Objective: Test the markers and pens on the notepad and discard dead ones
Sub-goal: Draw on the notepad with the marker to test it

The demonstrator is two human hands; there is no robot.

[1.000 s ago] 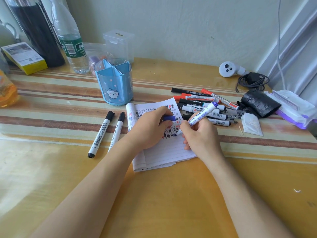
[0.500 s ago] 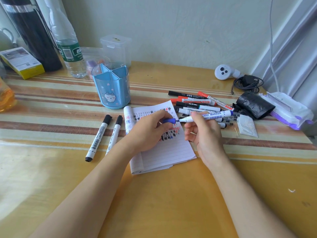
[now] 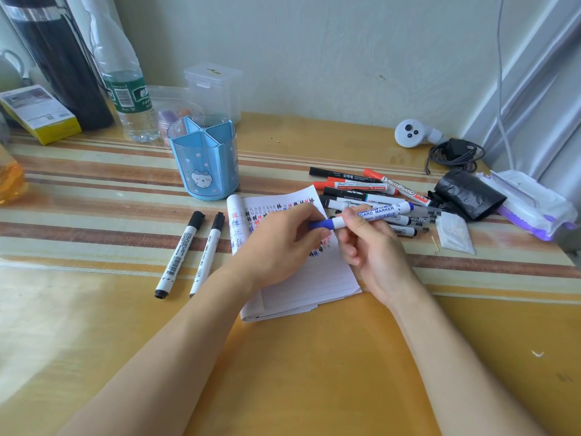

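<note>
Now | marker (image 3: 377, 213) barrel in right hand (image 3: 372, 250) grip | cap (image 3: 321, 224) in left hand (image 3: 278, 245) grip

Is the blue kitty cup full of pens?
No, the compartments of the blue pen holder that show from above look empty, with nothing sticking out above its rim.

Left hand (image 3: 279, 243) fingertips pinched; right hand (image 3: 372, 247) fingers curled in grip, thumb on top; hands close together.
</note>
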